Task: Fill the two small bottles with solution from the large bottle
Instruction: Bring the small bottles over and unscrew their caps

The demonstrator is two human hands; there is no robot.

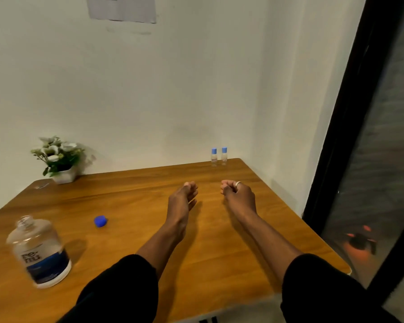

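Two small clear bottles with light-blue caps, the left small bottle [214, 157] and the right small bottle [224, 156], stand side by side at the far edge of the wooden table [131, 199], against the wall. The large clear bottle [40, 251] with a blue and white label stands uncapped at the near left. Its blue cap [100, 221] lies on the table to its right. My left hand [183, 199] rests mid-table with fingers loosely together, holding nothing. My right hand [237, 194], with a ring, is curled loosely beside it, nothing in it. Both hands are short of the small bottles.
A white pot of white flowers [60, 158] stands at the table's far left corner. A sheet of paper [123, 8] hangs on the wall above. A dark-framed glass door [369, 136] runs along the table's right side.
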